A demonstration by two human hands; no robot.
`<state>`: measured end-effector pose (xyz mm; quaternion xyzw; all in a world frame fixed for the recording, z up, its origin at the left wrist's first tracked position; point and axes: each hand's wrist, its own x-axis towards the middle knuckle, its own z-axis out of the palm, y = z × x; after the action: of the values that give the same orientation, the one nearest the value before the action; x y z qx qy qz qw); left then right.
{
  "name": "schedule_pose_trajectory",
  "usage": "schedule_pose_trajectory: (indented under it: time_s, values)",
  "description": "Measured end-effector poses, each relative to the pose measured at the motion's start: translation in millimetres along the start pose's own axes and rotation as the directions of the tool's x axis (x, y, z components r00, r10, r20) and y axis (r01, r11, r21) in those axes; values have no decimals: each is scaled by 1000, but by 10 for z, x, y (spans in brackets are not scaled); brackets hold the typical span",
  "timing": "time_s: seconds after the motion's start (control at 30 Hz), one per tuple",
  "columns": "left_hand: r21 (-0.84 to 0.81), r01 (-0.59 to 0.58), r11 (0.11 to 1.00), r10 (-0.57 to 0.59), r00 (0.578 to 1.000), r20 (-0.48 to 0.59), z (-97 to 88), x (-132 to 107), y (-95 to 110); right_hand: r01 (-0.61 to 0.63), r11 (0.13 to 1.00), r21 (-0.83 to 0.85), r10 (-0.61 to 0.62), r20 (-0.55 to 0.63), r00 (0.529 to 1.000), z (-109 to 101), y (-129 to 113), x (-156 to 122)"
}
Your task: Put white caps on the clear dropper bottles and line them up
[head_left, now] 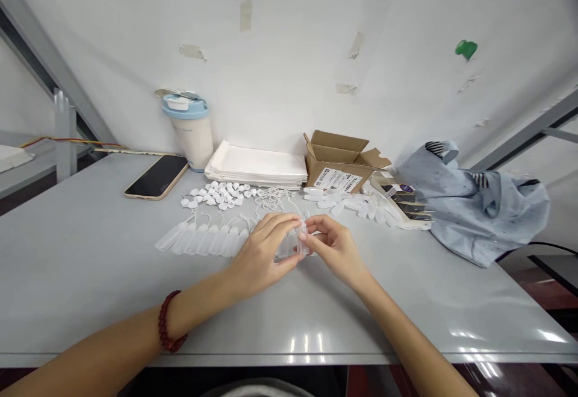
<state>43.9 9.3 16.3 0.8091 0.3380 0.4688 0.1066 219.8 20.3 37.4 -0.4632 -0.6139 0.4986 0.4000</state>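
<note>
Between my two hands, a small translucent plastic bottle (pixel 303 245) is held upright near the middle of the table. My left hand (pixel 262 255) grips it from the left, thumb low and fingers at its top. From the right, the thumb and fingers of my right hand (pixel 336 247) pinch the same bottle. A thin white cord rises above its top. Just left of my left hand lies a row of similar bottles (pixel 210 240) with looped cords. Behind them are a scatter of small white caps (pixel 221 194) and a heap of white cords (pixel 273 199).
Loose translucent bottles (pixel 356 204) lie behind my right hand. An open cardboard box (pixel 336 168), a stack of white sheets (pixel 257 165) and a lidded cup (pixel 192 138) line the wall. A phone (pixel 157 176) lies left; blue cloth (pixel 478 204) covers the right side.
</note>
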Motion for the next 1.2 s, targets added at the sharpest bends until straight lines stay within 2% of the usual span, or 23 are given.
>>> schedule_pose_trajectory:
  time_s: [0.33,0.43,0.5,0.6,0.77,1.2]
  values:
    - [-2,-47,999,47,997,56,-2,-24,4,-88,993,83,80,92,993,-78,-93,18]
    - [16,-36,999,34,997,67,-3,-28,9,-100,992,78,97,48,994,-167,-120,45]
    - [28,-5,1000,4,999,52,-15,-24,18,-117,993,25,118,-28,993,-267,-138,70]
    - [39,33,999,-34,999,23,-41,-15,29,-207,967,-147,193,-102,976,-426,-141,111]
    - [52,55,997,-56,998,1,-60,-9,35,-341,869,-357,327,-102,940,-509,-76,164]
    - [98,66,993,-65,998,-16,-50,-18,-14,-346,849,-399,355,-53,933,-405,-50,173]
